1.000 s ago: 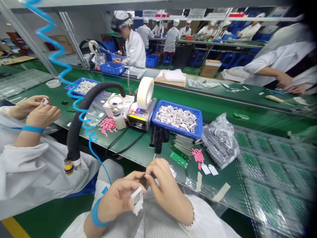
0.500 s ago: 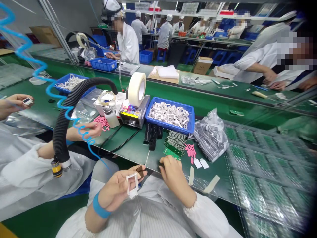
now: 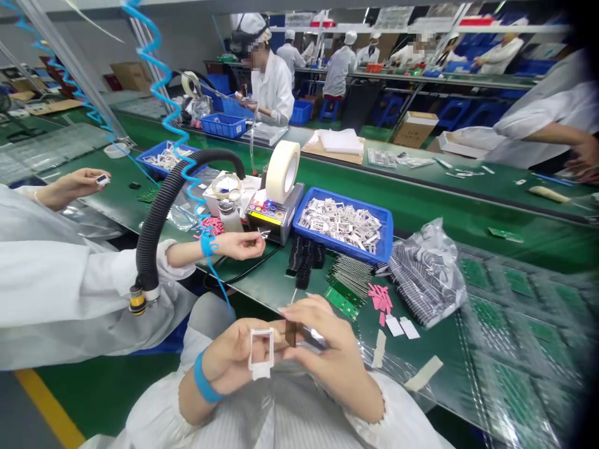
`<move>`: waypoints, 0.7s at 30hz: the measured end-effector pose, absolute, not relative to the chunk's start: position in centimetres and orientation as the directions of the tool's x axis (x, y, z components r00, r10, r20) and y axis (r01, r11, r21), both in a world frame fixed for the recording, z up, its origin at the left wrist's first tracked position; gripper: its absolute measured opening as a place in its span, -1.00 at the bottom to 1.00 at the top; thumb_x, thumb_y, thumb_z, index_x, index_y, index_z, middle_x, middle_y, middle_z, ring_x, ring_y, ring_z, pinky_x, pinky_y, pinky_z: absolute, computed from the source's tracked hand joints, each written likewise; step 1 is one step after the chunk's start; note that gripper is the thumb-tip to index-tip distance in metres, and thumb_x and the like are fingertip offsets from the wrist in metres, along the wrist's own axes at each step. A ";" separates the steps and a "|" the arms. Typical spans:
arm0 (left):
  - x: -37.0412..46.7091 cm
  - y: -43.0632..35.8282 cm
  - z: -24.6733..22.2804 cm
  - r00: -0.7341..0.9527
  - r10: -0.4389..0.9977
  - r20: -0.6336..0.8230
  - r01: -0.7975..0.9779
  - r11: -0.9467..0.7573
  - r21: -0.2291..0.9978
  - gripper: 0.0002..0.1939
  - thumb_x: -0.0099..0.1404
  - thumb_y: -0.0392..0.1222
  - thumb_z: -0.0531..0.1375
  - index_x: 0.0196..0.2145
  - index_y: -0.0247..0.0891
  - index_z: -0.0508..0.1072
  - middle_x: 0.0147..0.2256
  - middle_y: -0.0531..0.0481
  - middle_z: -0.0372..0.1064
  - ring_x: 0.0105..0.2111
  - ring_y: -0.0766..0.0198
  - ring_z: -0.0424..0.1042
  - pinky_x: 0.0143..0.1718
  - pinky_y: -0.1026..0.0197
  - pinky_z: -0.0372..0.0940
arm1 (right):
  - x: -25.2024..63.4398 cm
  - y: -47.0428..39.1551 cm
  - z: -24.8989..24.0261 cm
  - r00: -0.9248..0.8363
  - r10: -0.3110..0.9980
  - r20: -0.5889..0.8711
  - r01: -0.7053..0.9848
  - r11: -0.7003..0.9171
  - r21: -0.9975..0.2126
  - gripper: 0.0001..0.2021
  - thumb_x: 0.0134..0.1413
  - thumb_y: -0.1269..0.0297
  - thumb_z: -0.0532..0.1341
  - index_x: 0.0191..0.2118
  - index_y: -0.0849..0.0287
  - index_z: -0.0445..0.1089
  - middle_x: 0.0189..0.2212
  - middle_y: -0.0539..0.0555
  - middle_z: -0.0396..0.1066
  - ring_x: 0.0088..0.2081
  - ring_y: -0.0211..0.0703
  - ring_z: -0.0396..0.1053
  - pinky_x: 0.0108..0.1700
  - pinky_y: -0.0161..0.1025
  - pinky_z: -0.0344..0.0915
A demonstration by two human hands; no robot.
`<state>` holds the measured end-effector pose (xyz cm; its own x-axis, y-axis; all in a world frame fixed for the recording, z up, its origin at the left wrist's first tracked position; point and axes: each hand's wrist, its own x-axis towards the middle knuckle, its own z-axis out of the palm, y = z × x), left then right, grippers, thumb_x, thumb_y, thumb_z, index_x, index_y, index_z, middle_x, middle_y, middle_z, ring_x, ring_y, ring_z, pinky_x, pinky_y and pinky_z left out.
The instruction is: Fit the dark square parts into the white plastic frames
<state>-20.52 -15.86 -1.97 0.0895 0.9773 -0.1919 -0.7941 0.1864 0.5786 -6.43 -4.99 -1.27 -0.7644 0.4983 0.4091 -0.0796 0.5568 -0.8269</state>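
My left hand (image 3: 229,358) is closed on a white plastic frame (image 3: 261,373), which stands upright with its rectangular opening facing me. Beyond the frame, a small dark brown rectangular panel (image 3: 291,333) lies between my two hands, at the left fingertips. My right hand (image 3: 334,349) has its thumb and fingers closed around the panel's right side. Something shiny shows under the right fingers, too unclear to name. A blue band (image 3: 204,377) circles my left wrist.
A blue tray (image 3: 390,234) of white frames stands behind a green circuit board (image 3: 344,304) and pink strips (image 3: 381,299). A bagged stack of dark parts (image 3: 428,274) lies to the right. A tape dispenser (image 3: 276,215) stands left, near a co-worker's hand (image 3: 246,245) and black hose (image 3: 150,231).
My right hand has left the table by the circuit board and come to the brown panel at my left hand. The view has swung left. A co-worker's hand has moved to the tape dispenser.
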 end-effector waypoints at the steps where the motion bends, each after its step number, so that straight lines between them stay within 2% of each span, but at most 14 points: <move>1: -20.5 -15.8 -2.0 0.124 0.978 -0.168 -0.820 0.196 0.537 -0.62 -0.07 0.03 0.35 -0.37 -0.32 0.53 -0.31 -0.16 0.42 -0.13 0.01 0.37 -0.03 -0.03 0.16 | -6.5 -5.2 -1.4 -0.761 0.534 0.369 -0.152 0.406 -0.901 -0.66 -0.02 0.06 0.27 -0.11 0.01 0.35 -0.21 0.06 0.47 -0.12 -0.09 0.37 -0.04 -0.03 0.26; 2: -20.4 -15.8 -2.0 0.155 0.978 -0.143 -0.839 0.206 0.504 -0.62 -0.08 0.02 0.35 -0.37 -0.31 0.53 -0.29 -0.18 0.44 -0.08 -0.04 0.35 0.02 -0.10 0.11 | -6.6 -5.4 -1.6 -0.762 0.561 0.323 -0.217 0.250 -0.944 -0.65 -0.06 0.02 0.28 -0.14 0.01 0.35 -0.19 0.07 0.47 -0.10 -0.09 0.38 -0.07 -0.07 0.32; 4: -20.2 -15.8 -2.1 0.188 0.977 -0.100 -0.861 0.213 0.462 -0.62 -0.09 0.03 0.36 -0.38 -0.30 0.53 -0.28 -0.19 0.46 -0.03 -0.09 0.33 0.06 -0.20 0.05 | -6.9 -6.1 -2.1 -0.769 0.589 0.246 -0.300 0.006 -0.954 -0.64 -0.11 -0.02 0.30 -0.19 0.01 0.34 -0.17 0.07 0.47 -0.09 -0.09 0.39 -0.10 -0.09 0.37; 6: -19.9 -15.8 -2.2 0.185 0.980 -0.066 -0.875 0.195 0.443 -0.62 -0.10 0.04 0.36 -0.39 -0.30 0.54 -0.28 -0.19 0.47 -0.02 -0.10 0.31 0.06 -0.22 0.04 | -7.3 -6.7 -2.5 -0.770 0.599 0.219 -0.335 -0.088 -0.938 -0.63 -0.14 -0.06 0.30 -0.23 0.01 0.32 -0.19 0.07 0.47 -0.10 -0.09 0.41 -0.09 -0.08 0.37; 8: -19.8 -15.9 -2.1 0.164 0.985 -0.050 -0.882 0.169 0.439 -0.62 -0.11 0.06 0.36 -0.40 -0.29 0.55 -0.27 -0.19 0.46 -0.01 -0.11 0.30 0.05 -0.22 0.07 | -7.5 -6.9 -2.7 -0.779 0.586 0.224 -0.334 -0.085 -0.939 -0.61 -0.13 -0.07 0.29 -0.21 0.02 0.30 -0.17 0.10 0.46 -0.08 -0.07 0.40 -0.07 -0.06 0.36; 10: -19.8 -16.0 -1.8 0.137 0.990 -0.033 -0.876 0.137 0.463 -0.62 -0.12 0.06 0.37 -0.41 -0.27 0.56 -0.22 -0.19 0.43 -0.01 -0.12 0.30 0.04 -0.21 0.09 | -7.3 -6.8 -2.5 -0.793 0.554 0.253 -0.315 -0.017 -0.949 -0.56 -0.10 -0.08 0.27 -0.13 0.02 0.28 -0.08 0.15 0.40 -0.02 -0.03 0.36 -0.04 -0.02 0.33; 12: -20.0 -16.1 -1.3 0.104 0.994 -0.028 -0.835 0.103 0.541 -0.64 -0.11 0.06 0.36 -0.42 -0.26 0.57 -0.15 -0.20 0.38 -0.01 -0.10 0.28 0.04 -0.17 0.10 | -7.0 -6.4 -2.0 -0.765 0.565 0.310 -0.295 0.120 -0.948 -0.56 -0.03 -0.07 0.22 -0.07 0.02 0.26 -0.06 0.16 0.35 -0.02 -0.02 0.32 -0.04 -0.01 0.31; 14: -20.2 -16.3 -0.9 0.071 0.997 -0.029 -0.763 0.073 0.643 -0.65 -0.08 0.06 0.35 -0.41 -0.25 0.58 -0.10 -0.20 0.30 -0.01 -0.06 0.26 0.05 -0.13 0.10 | -6.7 -6.0 -1.2 -0.696 0.599 0.396 -0.236 0.330 -0.914 -0.72 0.07 0.05 0.20 -0.13 0.03 0.30 -0.20 0.12 0.35 -0.12 -0.07 0.32 -0.14 -0.08 0.32; 16: -20.4 -16.5 -0.7 0.054 0.998 -0.021 -0.691 0.052 0.721 -0.66 -0.07 0.06 0.34 -0.37 -0.23 0.58 -0.07 -0.17 0.22 -0.01 0.00 0.24 0.06 -0.08 0.10 | -6.5 -5.7 -0.2 -0.642 0.595 0.483 -0.126 0.540 -0.832 -0.93 0.11 0.28 0.18 -0.25 0.07 0.34 -0.37 0.05 0.30 -0.25 -0.14 0.30 -0.25 -0.16 0.29; 18: -20.6 -16.7 -0.8 0.063 0.998 0.021 -0.632 0.023 0.774 -0.65 -0.06 0.04 0.35 -0.32 -0.18 0.58 -0.05 -0.14 0.16 -0.02 0.05 0.22 0.06 -0.04 0.10 | -6.5 -5.5 0.6 -0.640 0.553 0.533 -0.023 0.680 -0.733 -0.94 0.07 0.41 0.18 -0.35 0.10 0.35 -0.44 0.02 0.26 -0.31 -0.18 0.26 -0.29 -0.19 0.25; 21: -20.8 -16.8 -0.9 0.078 0.994 0.079 -0.548 -0.023 0.836 -0.65 -0.01 0.01 0.33 -0.25 -0.17 0.56 -0.05 -0.14 0.11 -0.02 0.06 0.20 0.05 -0.01 0.08 | -6.6 -5.4 1.1 -0.657 0.512 0.553 0.032 0.752 -0.658 -0.91 0.07 0.44 0.17 -0.41 0.12 0.35 -0.45 0.02 0.25 -0.33 -0.18 0.24 -0.29 -0.17 0.24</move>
